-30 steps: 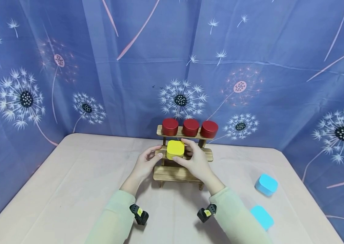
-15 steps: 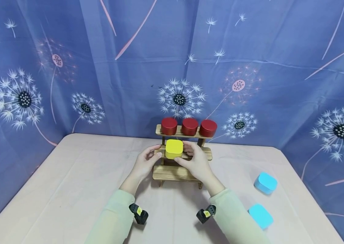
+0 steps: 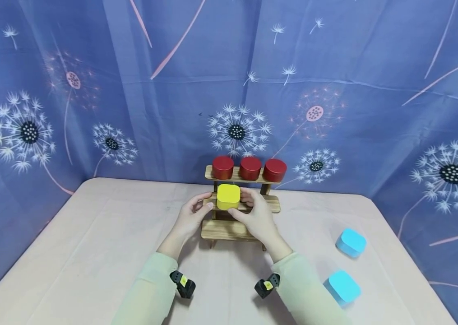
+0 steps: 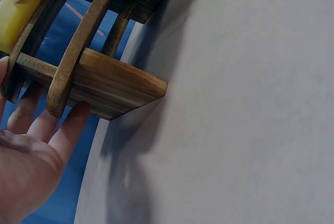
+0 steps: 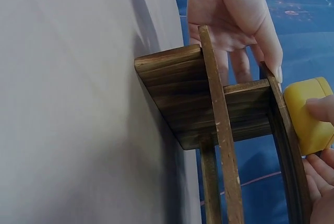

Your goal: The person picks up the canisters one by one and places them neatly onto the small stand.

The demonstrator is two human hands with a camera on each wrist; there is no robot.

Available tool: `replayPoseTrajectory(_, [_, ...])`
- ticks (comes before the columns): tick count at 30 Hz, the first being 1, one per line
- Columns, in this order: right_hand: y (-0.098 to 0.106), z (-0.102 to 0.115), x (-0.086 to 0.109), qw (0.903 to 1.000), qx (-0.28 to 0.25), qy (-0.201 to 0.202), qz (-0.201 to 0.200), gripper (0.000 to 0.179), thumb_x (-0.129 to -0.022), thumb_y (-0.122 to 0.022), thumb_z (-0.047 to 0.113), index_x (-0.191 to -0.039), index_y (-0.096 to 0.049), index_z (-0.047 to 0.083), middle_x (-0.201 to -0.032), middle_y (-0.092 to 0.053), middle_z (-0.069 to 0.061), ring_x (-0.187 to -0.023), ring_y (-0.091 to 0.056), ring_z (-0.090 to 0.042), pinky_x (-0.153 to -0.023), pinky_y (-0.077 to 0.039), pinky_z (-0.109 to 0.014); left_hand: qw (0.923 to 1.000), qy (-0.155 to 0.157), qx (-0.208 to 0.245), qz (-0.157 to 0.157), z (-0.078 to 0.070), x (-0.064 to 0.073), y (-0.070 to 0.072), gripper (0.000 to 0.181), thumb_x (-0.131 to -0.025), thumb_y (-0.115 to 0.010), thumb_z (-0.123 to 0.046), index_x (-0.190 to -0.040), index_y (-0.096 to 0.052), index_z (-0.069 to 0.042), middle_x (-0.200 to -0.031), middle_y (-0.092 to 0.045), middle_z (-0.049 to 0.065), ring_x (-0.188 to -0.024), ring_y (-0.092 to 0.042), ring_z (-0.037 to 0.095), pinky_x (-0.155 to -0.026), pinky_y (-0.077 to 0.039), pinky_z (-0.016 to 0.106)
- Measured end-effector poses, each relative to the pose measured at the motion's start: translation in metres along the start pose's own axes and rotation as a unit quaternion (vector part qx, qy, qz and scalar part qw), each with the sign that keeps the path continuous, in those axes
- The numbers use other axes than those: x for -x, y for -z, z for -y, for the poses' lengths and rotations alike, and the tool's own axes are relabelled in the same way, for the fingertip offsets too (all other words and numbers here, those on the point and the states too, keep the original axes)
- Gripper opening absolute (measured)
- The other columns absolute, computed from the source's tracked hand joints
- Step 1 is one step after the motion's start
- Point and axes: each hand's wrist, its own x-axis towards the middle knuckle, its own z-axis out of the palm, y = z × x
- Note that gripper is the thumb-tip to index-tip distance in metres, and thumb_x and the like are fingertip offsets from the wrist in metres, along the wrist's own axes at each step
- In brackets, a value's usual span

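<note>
A yellow rounded-square box (image 3: 228, 197) sits on the middle shelf of a small three-tier wooden display stand (image 3: 229, 229), towards its left part. My right hand (image 3: 256, 219) pinches the box at its right side, thumb at the front and fingers behind. At the shelf's left end, my left hand (image 3: 190, 219) grips the wood. In the right wrist view its thumb lies along the shelf edge, with fingers behind the stand. Three red round tins stand on the top shelf: a left tin (image 3: 223, 168), a middle tin (image 3: 250, 168) and a right tin (image 3: 275, 170).
Two light-blue rounded boxes lie on the table's right side, one farther back (image 3: 351, 243) and one nearer (image 3: 342, 287). A pale cloth covers the table (image 3: 131, 234). Behind the stand hangs a blue dandelion-print curtain (image 3: 164, 113).
The head view has shifted slightly. My right thumb and fingers have slid a little rightward on the yellow box. My left hand keeps its place at the shelf end.
</note>
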Motion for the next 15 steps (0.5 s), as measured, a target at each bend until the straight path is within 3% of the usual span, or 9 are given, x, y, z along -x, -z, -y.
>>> replayPoseTrajectory(15, [-0.0015, -0.0037, 0.0072, 0.9997, -0.008, 0.014, -0.020, 0.061, -0.075, -0.081, 0.016, -0.128, -0.053, 0.006, -0.119, -0.061, -0.009, -0.107, -0.060, -0.023, -0.097, -0.048, -0.037, 1.0000, 0.003, 0.002, -0.008, -0.0021, 0.0013, -0.0018, 0.038, -0.091, -0.061, -0.013, -0.129, -0.056, -0.006, -0.126, -0.059, 0.022, -0.131, -0.043, 0.031, -0.112, -0.031, 0.043])
